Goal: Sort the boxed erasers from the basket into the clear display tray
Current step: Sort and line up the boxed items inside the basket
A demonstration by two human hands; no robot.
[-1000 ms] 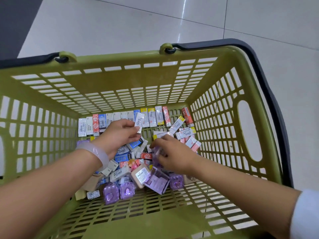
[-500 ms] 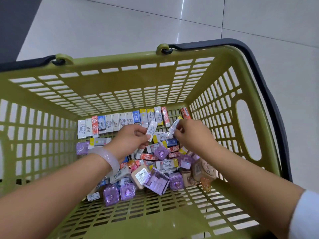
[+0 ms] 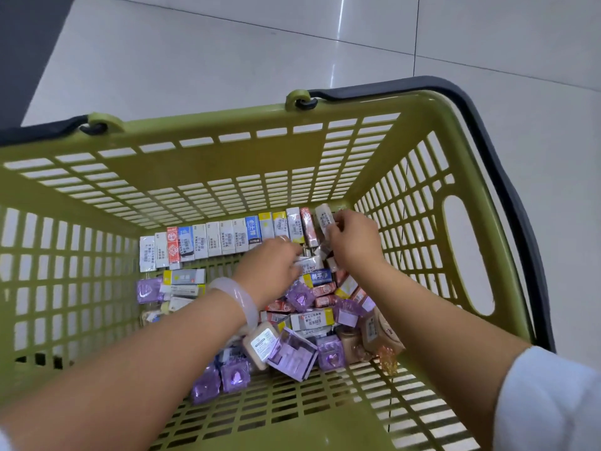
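A row of boxed erasers (image 3: 227, 237) stands on end along the far wall of the olive green basket (image 3: 227, 125). My right hand (image 3: 353, 244) pinches a white boxed eraser (image 3: 323, 219) at the right end of that row. Just left of it, my left hand (image 3: 270, 266) has its fingers curled onto a small white boxed eraser (image 3: 309, 263) on top of the loose pile of erasers (image 3: 312, 320). A pale bracelet (image 3: 239, 301) circles the left wrist. No clear display tray is in view.
Purple plastic boxes (image 3: 294, 353) and tan packets (image 3: 379, 333) lie mixed in the pile near the basket's right wall. A few loose erasers (image 3: 185, 276) lie at the left. Black handles (image 3: 507, 177) hang outside the rim. The basket stands on pale floor tiles (image 3: 227, 53).
My right hand has risen from the pile to the far right corner with a white eraser. My left hand has moved right and up toward the row's right end.
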